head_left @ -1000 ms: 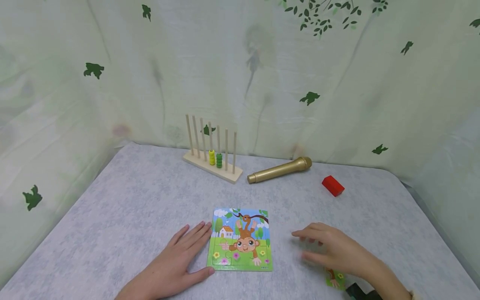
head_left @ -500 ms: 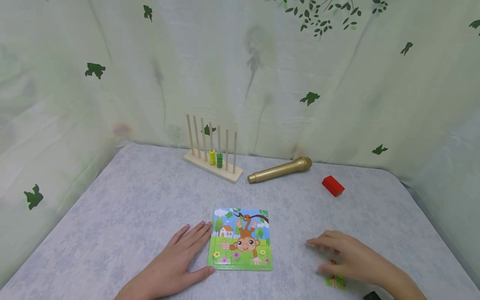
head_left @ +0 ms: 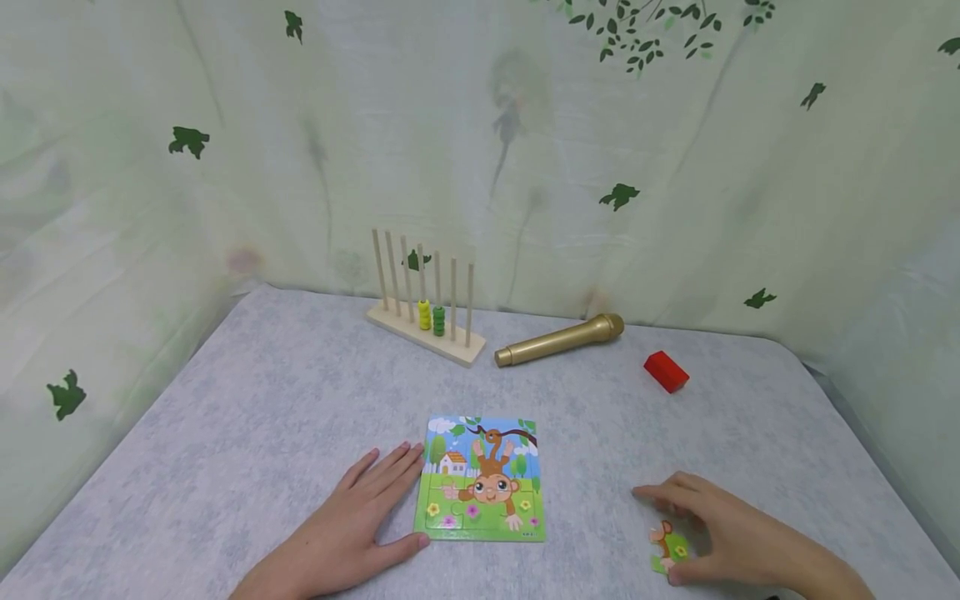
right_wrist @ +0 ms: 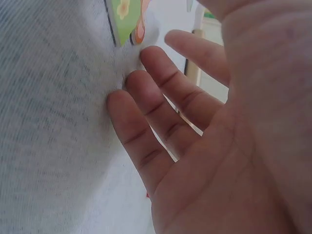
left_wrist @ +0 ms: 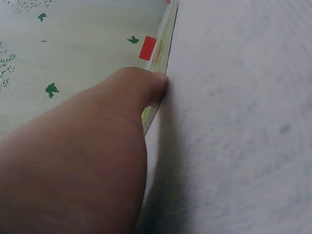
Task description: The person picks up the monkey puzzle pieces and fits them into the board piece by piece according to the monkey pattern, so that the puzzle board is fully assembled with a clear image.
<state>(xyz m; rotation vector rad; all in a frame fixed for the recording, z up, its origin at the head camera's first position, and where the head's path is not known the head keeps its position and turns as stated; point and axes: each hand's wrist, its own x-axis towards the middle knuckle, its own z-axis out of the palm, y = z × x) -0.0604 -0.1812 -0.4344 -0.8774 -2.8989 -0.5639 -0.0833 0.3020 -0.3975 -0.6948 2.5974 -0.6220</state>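
A square jigsaw puzzle with a monkey, a house and flowers lies flat on the table. My left hand rests on the table with fingers spread, its fingertips and thumb at the puzzle's left edge. In the left wrist view the thumb lies against the puzzle's side. Farther right, my right hand arches around a loose puzzle piece with a yellow flower. Its thumb is at the piece's lower edge, while the index finger is apart from it. In the right wrist view the piece lies beyond the relaxed fingers.
Behind the puzzle stands a wooden peg stand with yellow and green beads. A gold toy microphone lies to its right, and a red block is farther right. A patterned curtain hangs behind the table.
My right hand has moved right and toward me, from beside the puzzle to around the loose piece, which now shows more fully. The left hand and the puzzle stay in place.
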